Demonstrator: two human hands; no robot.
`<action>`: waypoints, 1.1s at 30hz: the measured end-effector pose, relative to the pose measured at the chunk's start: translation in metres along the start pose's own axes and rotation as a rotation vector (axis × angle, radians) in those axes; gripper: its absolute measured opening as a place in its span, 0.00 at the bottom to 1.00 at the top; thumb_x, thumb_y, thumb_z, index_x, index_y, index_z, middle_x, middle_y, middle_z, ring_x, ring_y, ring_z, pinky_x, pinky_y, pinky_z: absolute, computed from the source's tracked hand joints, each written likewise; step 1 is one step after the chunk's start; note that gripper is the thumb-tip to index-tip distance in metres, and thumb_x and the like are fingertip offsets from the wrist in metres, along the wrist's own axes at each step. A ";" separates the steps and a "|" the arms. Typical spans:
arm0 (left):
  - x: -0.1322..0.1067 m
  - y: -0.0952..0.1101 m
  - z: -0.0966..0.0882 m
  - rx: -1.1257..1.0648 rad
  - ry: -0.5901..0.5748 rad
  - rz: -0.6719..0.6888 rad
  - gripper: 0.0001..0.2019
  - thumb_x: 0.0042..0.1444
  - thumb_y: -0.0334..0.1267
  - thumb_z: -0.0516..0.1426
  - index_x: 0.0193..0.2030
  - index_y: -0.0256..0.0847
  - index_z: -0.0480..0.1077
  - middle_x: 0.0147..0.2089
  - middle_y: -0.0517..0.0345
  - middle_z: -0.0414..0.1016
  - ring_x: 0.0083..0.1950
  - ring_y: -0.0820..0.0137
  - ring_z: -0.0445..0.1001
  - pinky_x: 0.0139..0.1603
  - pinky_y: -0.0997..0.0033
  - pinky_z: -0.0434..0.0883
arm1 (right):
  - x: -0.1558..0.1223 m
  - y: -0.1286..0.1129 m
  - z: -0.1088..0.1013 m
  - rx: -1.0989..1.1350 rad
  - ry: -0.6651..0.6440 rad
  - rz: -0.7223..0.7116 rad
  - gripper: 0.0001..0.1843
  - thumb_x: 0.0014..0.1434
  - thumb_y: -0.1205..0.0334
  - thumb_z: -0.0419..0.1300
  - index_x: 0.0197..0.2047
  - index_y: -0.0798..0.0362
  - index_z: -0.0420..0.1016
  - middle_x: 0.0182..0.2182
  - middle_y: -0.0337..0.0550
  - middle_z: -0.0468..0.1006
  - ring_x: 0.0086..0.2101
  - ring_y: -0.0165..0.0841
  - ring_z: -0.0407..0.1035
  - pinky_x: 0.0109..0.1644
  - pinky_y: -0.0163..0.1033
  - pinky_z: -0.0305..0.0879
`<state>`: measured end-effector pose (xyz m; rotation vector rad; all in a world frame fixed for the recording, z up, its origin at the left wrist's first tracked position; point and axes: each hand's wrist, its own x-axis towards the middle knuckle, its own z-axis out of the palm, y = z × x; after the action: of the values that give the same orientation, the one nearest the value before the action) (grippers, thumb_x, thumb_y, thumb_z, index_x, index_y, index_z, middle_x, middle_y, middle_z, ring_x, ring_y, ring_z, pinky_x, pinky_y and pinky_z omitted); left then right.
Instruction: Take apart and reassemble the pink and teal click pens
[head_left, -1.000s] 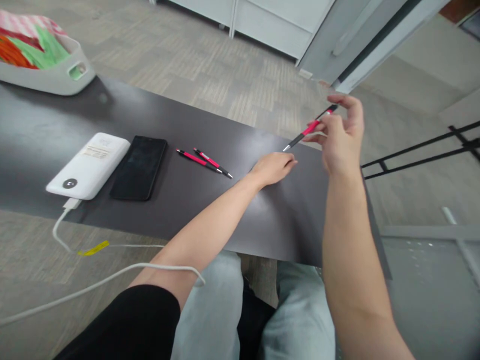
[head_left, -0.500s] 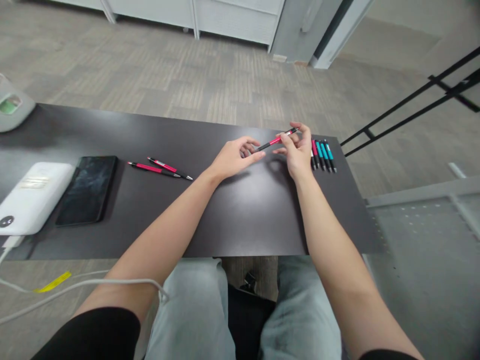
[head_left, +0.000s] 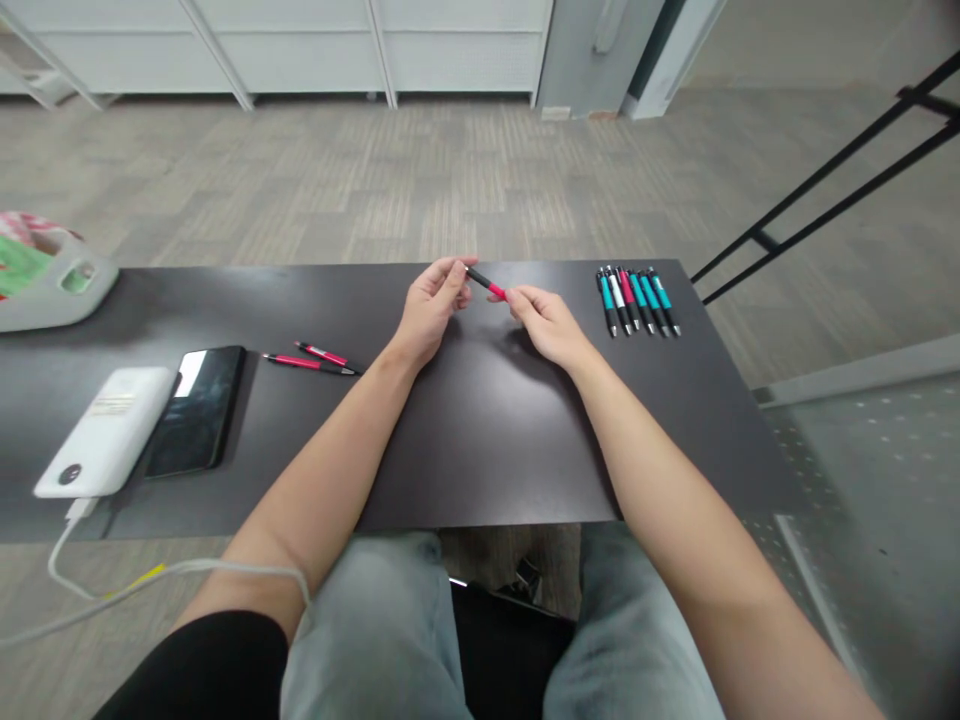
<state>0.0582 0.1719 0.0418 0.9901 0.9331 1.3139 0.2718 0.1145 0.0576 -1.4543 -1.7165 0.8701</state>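
Note:
A red and black pen is held between my two hands above the far part of the dark table. The fingers of my left hand pinch its black end. My right hand grips the red end, whose tip is hidden in the fingers. The pen slants down from left to right. Beyond my right hand lies a row of several pens side by side, in teal, white and red with black grips. Two red pens, one in front and one behind, lie left of my left forearm.
The dark table holds a black phone and a white power bank at left. A white cable runs from the power bank across my left arm. A white basket stands at the far left; black rails rise at right.
My left hand has closed on the pen's black end. My right hand has moved left, away from the pen row, and the pen's slant has reversed. The view has shifted too.

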 end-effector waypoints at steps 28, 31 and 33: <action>-0.010 0.000 0.014 -0.014 0.086 -0.035 0.11 0.86 0.49 0.75 0.50 0.49 0.91 0.51 0.56 0.97 0.36 0.74 0.87 0.45 0.71 0.87 | 0.002 0.005 0.019 -0.105 0.092 -0.070 0.26 0.88 0.29 0.60 0.54 0.41 0.86 0.44 0.46 0.87 0.51 0.51 0.82 0.62 0.52 0.81; -0.008 -0.002 0.012 -0.012 0.068 0.001 0.13 0.82 0.54 0.78 0.52 0.49 0.92 0.49 0.56 0.96 0.34 0.73 0.86 0.44 0.70 0.88 | 0.002 0.008 0.020 -0.088 0.090 -0.105 0.21 0.86 0.32 0.64 0.59 0.39 0.84 0.49 0.47 0.89 0.51 0.51 0.83 0.63 0.54 0.82; -0.008 -0.002 0.012 -0.005 0.067 0.008 0.15 0.80 0.57 0.79 0.51 0.49 0.92 0.47 0.55 0.96 0.34 0.72 0.86 0.41 0.70 0.88 | 0.002 0.010 0.020 -0.071 0.080 -0.118 0.19 0.84 0.33 0.67 0.61 0.37 0.83 0.51 0.46 0.89 0.49 0.51 0.83 0.63 0.55 0.83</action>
<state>0.0698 0.1630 0.0441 0.9517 0.9768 1.3630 0.2596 0.1167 0.0386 -1.3985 -1.7699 0.6860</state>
